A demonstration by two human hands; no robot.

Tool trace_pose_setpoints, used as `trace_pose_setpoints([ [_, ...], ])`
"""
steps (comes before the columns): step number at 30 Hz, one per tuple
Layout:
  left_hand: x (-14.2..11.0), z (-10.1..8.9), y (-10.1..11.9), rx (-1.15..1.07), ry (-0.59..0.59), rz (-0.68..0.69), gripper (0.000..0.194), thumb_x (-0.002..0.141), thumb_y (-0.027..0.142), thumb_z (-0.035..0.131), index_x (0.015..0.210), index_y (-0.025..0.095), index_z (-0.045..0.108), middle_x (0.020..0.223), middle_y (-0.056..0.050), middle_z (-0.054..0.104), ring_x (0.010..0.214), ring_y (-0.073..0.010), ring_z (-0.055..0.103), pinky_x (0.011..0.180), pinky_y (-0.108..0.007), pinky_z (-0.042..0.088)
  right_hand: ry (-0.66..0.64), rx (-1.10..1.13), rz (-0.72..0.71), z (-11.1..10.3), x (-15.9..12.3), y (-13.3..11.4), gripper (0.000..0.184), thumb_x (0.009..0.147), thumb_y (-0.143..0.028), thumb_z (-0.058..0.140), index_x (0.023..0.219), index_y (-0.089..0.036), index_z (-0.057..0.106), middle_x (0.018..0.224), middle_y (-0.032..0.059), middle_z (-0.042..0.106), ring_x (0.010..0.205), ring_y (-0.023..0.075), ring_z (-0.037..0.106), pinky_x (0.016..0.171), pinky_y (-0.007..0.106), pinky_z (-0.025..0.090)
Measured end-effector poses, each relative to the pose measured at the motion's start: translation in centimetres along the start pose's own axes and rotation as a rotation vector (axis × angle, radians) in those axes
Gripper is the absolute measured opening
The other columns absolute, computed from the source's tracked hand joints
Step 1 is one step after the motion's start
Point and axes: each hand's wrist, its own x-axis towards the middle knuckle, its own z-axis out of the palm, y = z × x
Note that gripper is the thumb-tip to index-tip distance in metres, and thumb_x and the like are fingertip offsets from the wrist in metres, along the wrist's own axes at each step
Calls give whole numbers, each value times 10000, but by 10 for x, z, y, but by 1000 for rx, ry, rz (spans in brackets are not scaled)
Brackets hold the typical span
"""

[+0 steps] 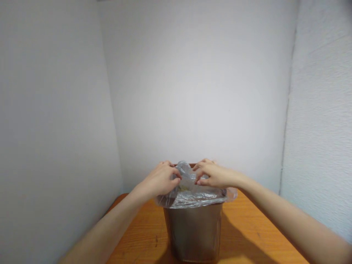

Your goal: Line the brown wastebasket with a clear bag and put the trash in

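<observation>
walls [192, 80]: pale and plain, one at the back and one on each side.
table [253, 223]: orange-brown wood, with a dark shadow [239, 238] to the right of the bin.
bin [195, 231]: dark and shiny, standing up on the table, in front of the back wall.
bag [196, 200]: thin, see-through plastic, lying over the bin's top and hanging a little over the front edge.
left hand [163, 178]: at the bag's left side, fingers bent; i cannot tell if they pinch it.
right hand [210, 174]: over the bag's right side, fingers curled and spread; i cannot tell if they grip.
yellowish patch [183, 188]: small, blurry, between the hands.
</observation>
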Motion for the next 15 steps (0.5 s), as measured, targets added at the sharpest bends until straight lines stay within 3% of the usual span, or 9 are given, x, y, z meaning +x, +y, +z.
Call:
trace_pose_setpoints([
  [3, 20, 15, -27, -54, 93, -74, 225, 845, 265, 588, 984, 187, 746, 1034, -88, 721, 1013, -247, 637, 939, -365, 473, 39, 72, 65, 17, 21, 23, 225, 825, -142, 621, 969, -216, 777, 1059, 79, 733, 1025, 243, 642, 951, 391, 467],
  [5, 29, 21, -46, -101, 170, -142, 254, 892, 267, 552, 1050, 156, 718, 1062, -93, 724, 1007, -227, 645, 921, -349, 488, 121, 120, 140, 20, 31, 42, 269, 865, -132, 566, 1055, -176, 753, 1082, 99, 732, 1013, 214, 657, 939, 346, 485],
  [10, 41, 33, -95, -242, 270, -325, 228, 944, 316, 575, 1065, 143, 659, 1096, -69, 688, 985, -185, 651, 915, -409, 525, 310, 226, 377, 22, 44, 89, 208, 941, -243, 591, 1103, -151, 682, 1211, 101, 677, 1151, 218, 611, 1043, 453, 438],
  [15, 37, 52, -129, -449, 264, -491, 275, 935, 371, 596, 1082, 143, 634, 1101, -67, 660, 955, -180, 648, 841, -383, 561, 343, 373, 561, 37, 37, 116, 234, 947, -369, 603, 986, -152, 678, 1077, 60, 695, 1010, 196, 650, 929, 423, 515],
])
